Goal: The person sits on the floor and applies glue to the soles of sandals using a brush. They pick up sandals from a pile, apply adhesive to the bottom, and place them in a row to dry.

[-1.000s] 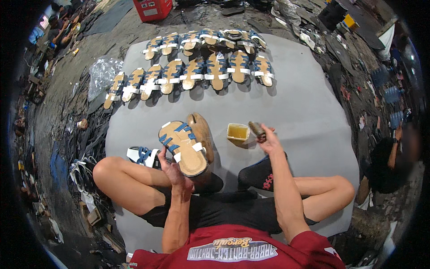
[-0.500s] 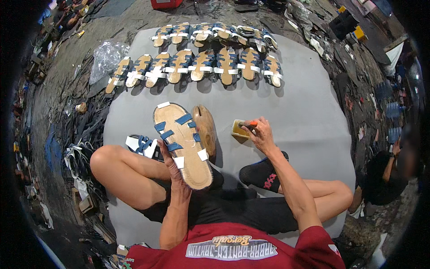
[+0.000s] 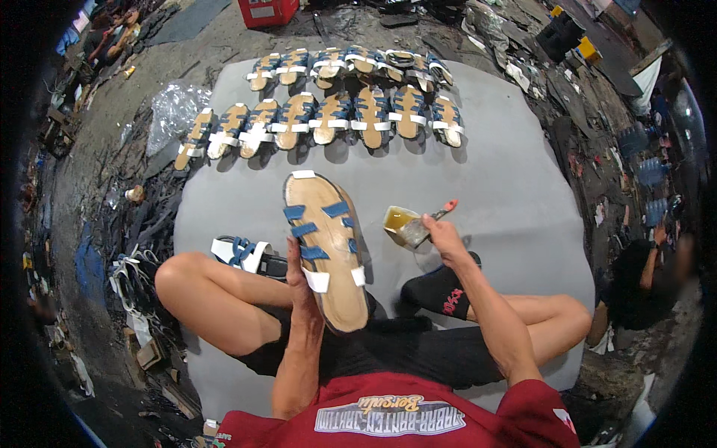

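We hold a tan sandal sole (image 3: 326,250) up in our left hand (image 3: 299,280), fingers wrapped along its near edge, its blue and white strap ends folded over the upward face. Our right hand (image 3: 441,233) pinches a brush (image 3: 424,228), fingers closed tight round the handle, its bristles dipped in a small tub of yellowish glue (image 3: 396,219) that sits on the grey mat (image 3: 515,201) just beside the sole. We judge the main risk to be drips: an overloaded brush could let glue fall on the mat or on our bare knee on its way across. The tub looks light, so a hard push from the brush may tip it. Our one-sided grip on the sole could let it twist, smearing glue onto the straps. The finished sandals (image 3: 336,119) lie well apart
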